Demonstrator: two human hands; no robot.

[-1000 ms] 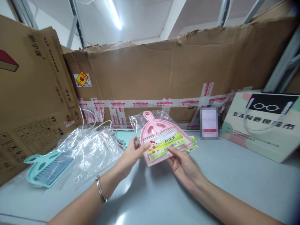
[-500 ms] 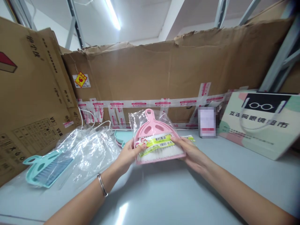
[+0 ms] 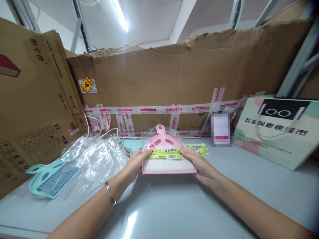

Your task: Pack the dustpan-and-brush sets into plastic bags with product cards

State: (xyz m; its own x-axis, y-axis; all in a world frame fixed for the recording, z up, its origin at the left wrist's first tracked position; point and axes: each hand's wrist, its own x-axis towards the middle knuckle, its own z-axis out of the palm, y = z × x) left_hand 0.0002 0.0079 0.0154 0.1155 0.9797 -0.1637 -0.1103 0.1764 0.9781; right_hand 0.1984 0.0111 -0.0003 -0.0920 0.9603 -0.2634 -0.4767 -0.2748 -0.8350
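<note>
head view — left hand and right hand outstretched, fingers clasping pink dustpan.

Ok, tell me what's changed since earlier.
The pink dustpan set straightened and tipped back, its label now level. The right hand moved from the set's lower edge to its right side. The left hand kept its grip; the teal dustpan stayed put.

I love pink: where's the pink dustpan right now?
In the head view, the pink dustpan is near the middle, held between the left grip and right grip, in front of the taped cardboard.
</note>
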